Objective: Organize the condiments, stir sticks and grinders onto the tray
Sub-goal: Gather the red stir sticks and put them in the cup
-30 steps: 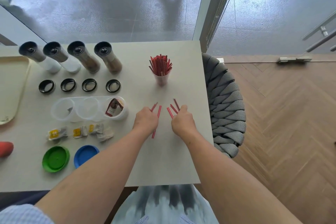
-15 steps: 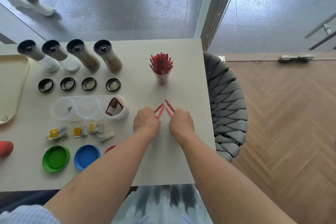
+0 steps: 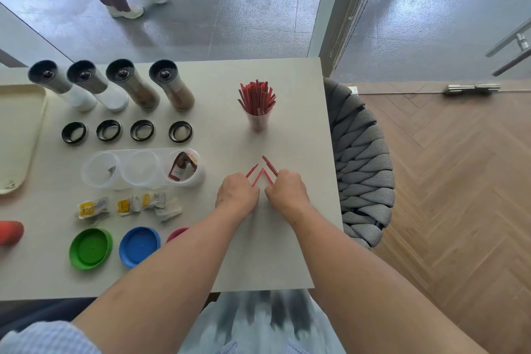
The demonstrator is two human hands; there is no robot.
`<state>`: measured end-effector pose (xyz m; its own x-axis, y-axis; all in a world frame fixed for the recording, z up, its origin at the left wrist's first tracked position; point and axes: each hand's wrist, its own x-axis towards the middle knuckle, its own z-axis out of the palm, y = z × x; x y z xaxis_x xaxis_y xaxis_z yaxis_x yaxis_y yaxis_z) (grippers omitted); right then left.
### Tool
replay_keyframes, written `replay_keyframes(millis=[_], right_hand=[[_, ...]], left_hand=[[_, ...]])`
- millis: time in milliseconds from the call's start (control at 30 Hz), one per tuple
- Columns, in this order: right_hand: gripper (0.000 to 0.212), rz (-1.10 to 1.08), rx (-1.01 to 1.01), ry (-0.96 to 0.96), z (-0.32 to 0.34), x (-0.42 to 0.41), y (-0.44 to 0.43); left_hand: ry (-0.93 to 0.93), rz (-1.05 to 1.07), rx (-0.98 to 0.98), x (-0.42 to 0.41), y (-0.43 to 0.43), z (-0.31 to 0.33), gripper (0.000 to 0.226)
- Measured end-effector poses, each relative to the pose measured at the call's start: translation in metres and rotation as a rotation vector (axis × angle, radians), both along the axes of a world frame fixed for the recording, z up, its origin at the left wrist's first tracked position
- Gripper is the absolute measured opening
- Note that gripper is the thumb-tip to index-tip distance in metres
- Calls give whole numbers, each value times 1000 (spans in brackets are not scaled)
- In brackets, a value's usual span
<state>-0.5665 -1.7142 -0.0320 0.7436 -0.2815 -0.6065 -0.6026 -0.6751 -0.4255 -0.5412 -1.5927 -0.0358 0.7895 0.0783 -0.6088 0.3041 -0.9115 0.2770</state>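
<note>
Several loose red stir sticks lie on the table, their far ends fanned out between my two hands. My left hand is curled over the left sticks and my right hand over the right ones, fingers closed on them. Behind stands a clear cup of red stir sticks. Several grinders stand in a row at the back left. A cream tray lies at the far left edge. Condiment packets lie in front of a clear three-cup holder.
Black rings sit in a row before the grinders. Green and blue lids lie near the front; a red lid is partly under my left arm. A grey woven chair stands right of the table. A person walks beyond it.
Both hands have drawn closer together, sweeping the scattered sticks into a tighter group. The view shifted slightly, and a person's legs have come into sight on the floor behind.
</note>
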Motion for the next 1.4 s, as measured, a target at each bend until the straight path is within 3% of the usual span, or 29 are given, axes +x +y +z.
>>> replay_keyframes(millis=[200, 533, 700, 933, 1167, 1400], right_hand=[[14, -28, 38, -88, 1, -2, -7], [20, -260, 292, -142, 31, 9, -15], [27, -217, 201, -103, 31, 9, -18], [43, -334, 277, -111, 36, 11, -23], [29, -339, 429, -141, 52, 17, -21], [30, -293, 415, -193, 57, 28, -20]], left_hand=[[-80, 5, -85, 0, 2, 9, 25], [-8, 109, -297, 16, -3, 35, 32], [2, 84, -344, 17, -2, 43, 31], [99, 375, -584, 16, 2, 52, 40], [91, 331, -617, 25, 8, 59, 18], [46, 426, -740, 29, 11, 66, 29]])
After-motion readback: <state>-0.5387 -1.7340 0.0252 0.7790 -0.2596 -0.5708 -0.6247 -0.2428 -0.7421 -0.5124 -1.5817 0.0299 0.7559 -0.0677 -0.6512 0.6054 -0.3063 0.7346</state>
